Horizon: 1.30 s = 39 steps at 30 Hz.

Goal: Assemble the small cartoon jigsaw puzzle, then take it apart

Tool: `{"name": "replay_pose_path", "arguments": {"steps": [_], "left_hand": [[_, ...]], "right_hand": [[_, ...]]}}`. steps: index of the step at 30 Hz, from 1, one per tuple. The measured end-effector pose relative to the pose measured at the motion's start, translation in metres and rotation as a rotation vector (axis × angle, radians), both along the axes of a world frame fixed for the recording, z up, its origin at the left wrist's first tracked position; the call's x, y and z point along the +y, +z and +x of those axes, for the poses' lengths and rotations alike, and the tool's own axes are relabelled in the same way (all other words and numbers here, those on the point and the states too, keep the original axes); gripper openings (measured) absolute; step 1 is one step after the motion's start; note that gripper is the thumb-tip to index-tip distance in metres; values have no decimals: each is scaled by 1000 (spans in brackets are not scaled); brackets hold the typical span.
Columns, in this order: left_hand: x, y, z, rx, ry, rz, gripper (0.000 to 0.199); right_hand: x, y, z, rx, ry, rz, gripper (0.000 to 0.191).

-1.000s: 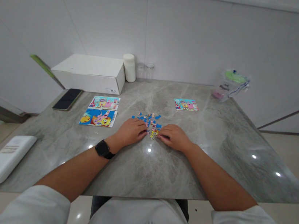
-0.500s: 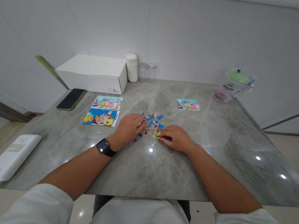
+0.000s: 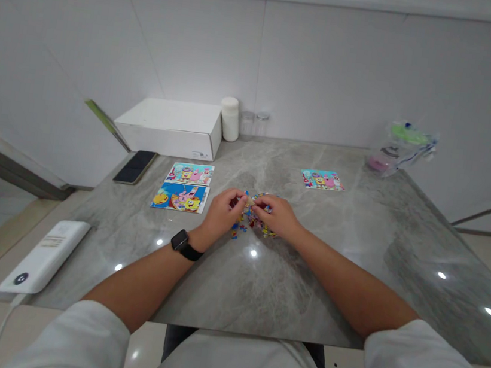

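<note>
Small colourful puzzle pieces (image 3: 257, 222) lie in a loose heap on the grey marbled table, partly covered by both hands. My left hand (image 3: 226, 208), with a black watch on the wrist, is pinched over the heap's left side. Facing it, my right hand (image 3: 278, 215) has its thumb and finger pressed together. The fingertips of both hands nearly meet around a small pale piece (image 3: 251, 201); how each hand grips it is too small to tell. Left of the hands lie two cartoon picture cards, a light blue one (image 3: 191, 174) above a darker blue one (image 3: 180, 197).
A third picture card (image 3: 322, 180) lies to the right. At the back stand a white box (image 3: 167, 125), a white bottle (image 3: 230, 120) and two clear jars (image 3: 254, 125). A phone (image 3: 135, 167) and a white power bank (image 3: 44, 257) are left, a plastic bag (image 3: 399, 150) back right.
My right hand has moved left and upward over the heap, and its fingertips now almost meet those of my left hand. The whole view has shifted slightly, so the table appears further right and lower.
</note>
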State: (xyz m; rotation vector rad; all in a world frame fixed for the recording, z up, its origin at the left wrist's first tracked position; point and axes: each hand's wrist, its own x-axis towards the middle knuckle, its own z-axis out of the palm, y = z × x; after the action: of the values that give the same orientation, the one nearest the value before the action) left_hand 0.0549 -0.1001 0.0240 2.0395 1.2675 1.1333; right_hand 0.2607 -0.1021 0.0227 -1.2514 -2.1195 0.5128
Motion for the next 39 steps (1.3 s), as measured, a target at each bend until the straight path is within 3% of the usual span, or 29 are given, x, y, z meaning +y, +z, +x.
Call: {"name": "replay_pose_path", "arguments": {"steps": [5, 8, 12, 15, 20, 25, 30, 36, 39], "left_hand": [[13, -10, -1, -33, 50, -100, 23], [17, -11, -3, 43, 40, 5, 23], [17, -7, -9, 381, -145, 249, 22], [12, -3, -12, 577, -304, 299, 16], [7, -2, -8, 405, -192, 269, 25], [6, -4, -4, 270, -184, 190, 8], [8, -8, -2, 214, -154, 93, 10], [13, -9, -9, 287, -188, 218, 14], [18, -10, -16, 389, -191, 272, 19]], "right_hand": [[7, -11, 0, -121, -17, 145, 14], [6, -14, 6, -88, -16, 134, 13], [6, -16, 16, -24, -69, 135, 17], [7, -18, 21, -14, -91, 142, 19], [4, -19, 17, -56, -40, 168, 16], [-3, -18, 10, -83, -41, 154, 8], [-4, -20, 10, -51, -32, 142, 13], [-2, -19, 12, 111, -20, 6, 15], [2, -18, 16, 66, -58, 61, 9]]}}
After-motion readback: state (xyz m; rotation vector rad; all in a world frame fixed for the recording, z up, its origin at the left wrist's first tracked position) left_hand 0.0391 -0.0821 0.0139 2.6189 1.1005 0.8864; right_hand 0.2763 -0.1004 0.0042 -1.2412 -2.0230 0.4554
